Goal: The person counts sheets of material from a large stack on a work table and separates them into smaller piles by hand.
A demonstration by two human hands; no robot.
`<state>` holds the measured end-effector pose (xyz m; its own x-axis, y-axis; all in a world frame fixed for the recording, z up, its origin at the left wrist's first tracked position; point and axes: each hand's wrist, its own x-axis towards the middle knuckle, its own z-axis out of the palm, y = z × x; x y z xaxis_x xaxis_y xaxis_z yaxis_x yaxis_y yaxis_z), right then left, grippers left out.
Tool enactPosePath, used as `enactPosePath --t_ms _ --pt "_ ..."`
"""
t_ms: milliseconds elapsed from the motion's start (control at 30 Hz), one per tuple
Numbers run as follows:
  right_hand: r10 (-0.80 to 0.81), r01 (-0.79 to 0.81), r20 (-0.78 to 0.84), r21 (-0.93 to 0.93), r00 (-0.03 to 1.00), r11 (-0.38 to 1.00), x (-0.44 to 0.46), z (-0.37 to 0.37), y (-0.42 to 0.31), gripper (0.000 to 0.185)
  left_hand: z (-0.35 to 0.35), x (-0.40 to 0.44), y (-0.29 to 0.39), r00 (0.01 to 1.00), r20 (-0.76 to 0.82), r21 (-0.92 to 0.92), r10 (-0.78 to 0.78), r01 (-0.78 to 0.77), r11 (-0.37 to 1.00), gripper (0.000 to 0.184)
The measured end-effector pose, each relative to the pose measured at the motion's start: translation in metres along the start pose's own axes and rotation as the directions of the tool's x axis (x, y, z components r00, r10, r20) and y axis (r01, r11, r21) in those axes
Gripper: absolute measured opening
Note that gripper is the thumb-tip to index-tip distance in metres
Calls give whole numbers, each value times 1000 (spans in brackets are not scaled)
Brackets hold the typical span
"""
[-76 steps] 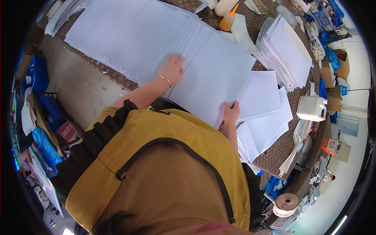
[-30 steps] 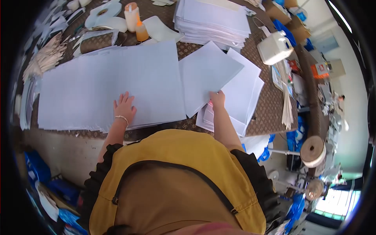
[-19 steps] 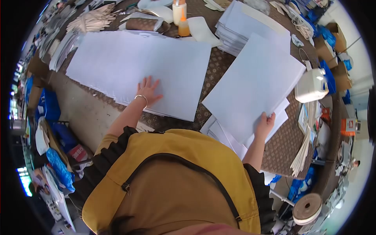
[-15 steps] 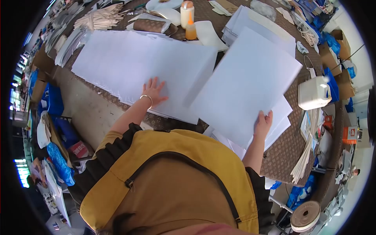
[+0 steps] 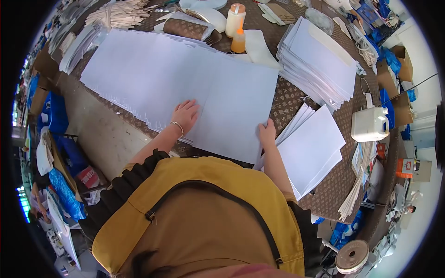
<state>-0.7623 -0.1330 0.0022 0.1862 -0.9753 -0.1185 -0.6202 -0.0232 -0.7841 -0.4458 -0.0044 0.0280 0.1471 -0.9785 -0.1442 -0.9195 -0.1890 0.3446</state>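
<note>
Gripping a sheet [image 5: 236, 102], right hand [image 5: 267, 134] curled, left hand [image 5: 186, 116] open on paper [image 5: 139, 69]

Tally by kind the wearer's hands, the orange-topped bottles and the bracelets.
Hands (left hand, right hand): 2
Orange-topped bottles (pale bottle, orange squeeze bottle): 2
Bracelet: 1
Total: 5

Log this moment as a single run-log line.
left hand: flat on overlapping paper sheets | right hand: at top sheet's right edge | nearby: paper stack, orange squeeze bottle, white jug
</note>
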Motion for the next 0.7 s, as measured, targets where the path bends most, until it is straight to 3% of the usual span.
enactPosePath --t_ms 67,167,267,433,500,533,600,700 --pt "7 -9 -39 -51 999 999 -6 11 1 36 -8 7 13 1000 5 -36 0 0 999 51" --pt "6 -23 -117 -141 993 990 -2 16 -1 37 -14 14 37 982 -155 96 109 -95 991 53" --pt "81 -60 83 -224 993 973 -3 7 -8 36 0 20 43 977 -67 129 203 -193 973 55" --pt "94 -99 -31 -230 995 968 47 -35 -21 38 -6 24 46 973 -15 118 232 -228 966 57" --pt "315 -281 -87 271 945 920 80 -41 -36 38 -7 24 47 974 -11 103 227 -225 969 57" --pt "309 -277 -86 267 947 923 99 -38 -40 38 -8 25 47 976 -5 97 220 -218 971 57" --pt "354 -279 -97 437 930 855 142 -28 -41 35 -10 25 48 978 -4 93 210 -209 973 57" --pt "312 -253 -167 301 935 920 214 -4 -20 33 -13 25 49 979 17 69 205 -206 976 57"
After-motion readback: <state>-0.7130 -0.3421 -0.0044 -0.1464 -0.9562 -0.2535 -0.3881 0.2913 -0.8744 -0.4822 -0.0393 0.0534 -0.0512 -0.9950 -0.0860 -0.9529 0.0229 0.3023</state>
